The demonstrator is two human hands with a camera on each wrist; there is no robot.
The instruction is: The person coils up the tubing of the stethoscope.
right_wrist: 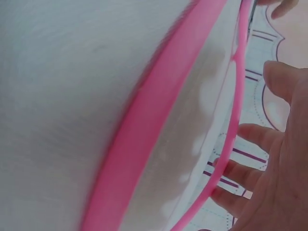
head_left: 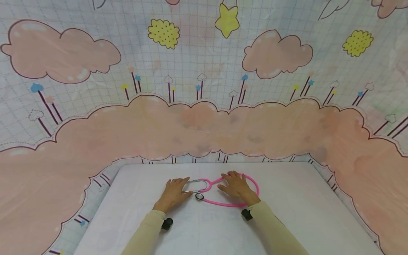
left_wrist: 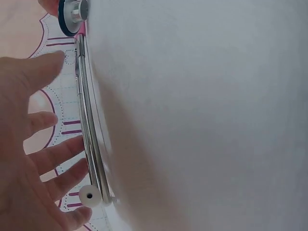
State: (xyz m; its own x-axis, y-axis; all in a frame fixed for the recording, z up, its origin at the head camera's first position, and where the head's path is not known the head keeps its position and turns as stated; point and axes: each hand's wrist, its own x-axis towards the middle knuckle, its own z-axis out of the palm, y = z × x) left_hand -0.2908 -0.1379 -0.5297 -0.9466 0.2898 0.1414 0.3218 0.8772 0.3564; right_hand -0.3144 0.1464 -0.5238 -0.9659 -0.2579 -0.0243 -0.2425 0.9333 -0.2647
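Note:
A stethoscope with pink tubing lies looped on the white table. Its round chest piece is near the middle, just below the fork of the tubing. Over the metal ear tubes at the left end is my left hand, fingers spread and thumb apart. A white ear tip shows beside its fingers in the left wrist view. My right hand hovers over or touches the looped tubing, its fingers spread; the right wrist view shows its fingertips beside the pink tube. Neither hand curls round the stethoscope.
The white tabletop extends around both arms, with its far edge just beyond the stethoscope. Behind and beside it hangs a cloth printed with clouds and stars. A small black device sits at the left wrist, another at the right.

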